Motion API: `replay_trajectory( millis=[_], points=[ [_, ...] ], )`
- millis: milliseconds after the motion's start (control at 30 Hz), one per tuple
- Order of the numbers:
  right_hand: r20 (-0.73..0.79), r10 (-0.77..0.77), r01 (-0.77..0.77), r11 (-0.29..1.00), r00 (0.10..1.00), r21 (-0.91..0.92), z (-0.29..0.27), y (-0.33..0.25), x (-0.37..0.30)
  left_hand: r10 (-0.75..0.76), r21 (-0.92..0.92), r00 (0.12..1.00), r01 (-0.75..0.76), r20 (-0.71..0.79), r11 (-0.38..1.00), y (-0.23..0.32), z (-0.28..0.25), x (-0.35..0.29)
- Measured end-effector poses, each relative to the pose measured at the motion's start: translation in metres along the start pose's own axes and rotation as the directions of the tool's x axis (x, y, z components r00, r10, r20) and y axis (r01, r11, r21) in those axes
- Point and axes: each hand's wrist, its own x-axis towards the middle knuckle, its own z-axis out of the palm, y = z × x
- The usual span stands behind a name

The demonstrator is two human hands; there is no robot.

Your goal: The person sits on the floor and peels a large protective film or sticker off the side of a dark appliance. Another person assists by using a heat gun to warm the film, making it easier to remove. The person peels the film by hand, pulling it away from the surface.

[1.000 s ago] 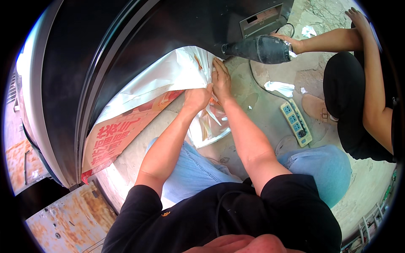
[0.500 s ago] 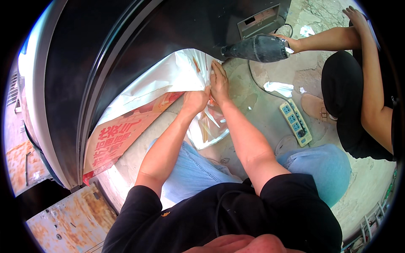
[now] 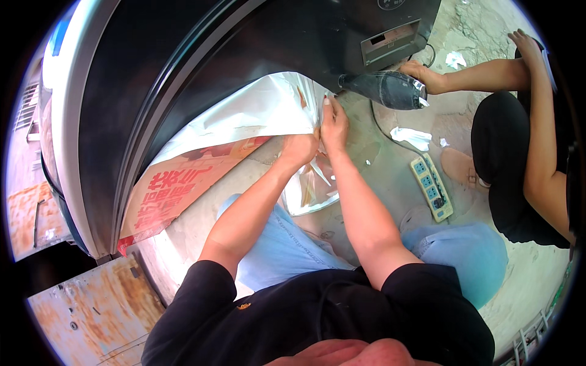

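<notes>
A large sheet (image 3: pixel 244 113), white and glossy on one face, spreads along the lower edge of a black panel (image 3: pixel 268 43). Its lower part shows a red and tan print (image 3: pixel 174 192). My left hand (image 3: pixel 300 148) is closed on the gathered sheet, which hangs below it as a crumpled, partly see-through flap (image 3: pixel 311 189). Right beside it, my right hand (image 3: pixel 334 125) pinches the folded edge, fingers pointing up toward the panel. Just right of my hands, a black hair-dryer-shaped tool (image 3: pixel 387 90) points its narrow end at the panel's edge; a co-worker's hand (image 3: pixel 427 78) is at its other end.
A power strip (image 3: pixel 431 190) with a plugged-in cord lies on the concrete floor at right. White paper scraps (image 3: pixel 412 138) are scattered near it. A co-worker's knee (image 3: pixel 503 131) is close by at right. Rusty metal sheeting (image 3: pixel 91 311) lies at lower left.
The whole view has shifted slightly, so things sit a little further right and lower. Both my hands keep their hold on the sheet, close together.
</notes>
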Motion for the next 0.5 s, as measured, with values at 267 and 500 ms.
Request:
replay_trajectory(
  millis=[267, 500],
  points=[
    [0.384, 0.342, -0.328, 0.939, 0.858, -0.104, 0.002, -0.039, 0.005, 0.014, 0.008, 1.0, -0.014, -0.002, 1.0, 0.001, 0.006, -0.001],
    [0.398, 0.337, -0.289, 0.941, 0.853, -0.177, 0.001, -0.021, 0.01, -0.019, 0.035, 0.998, 0.017, 0.063, 0.999, 0.007, 0.009, -0.005]
  ],
)
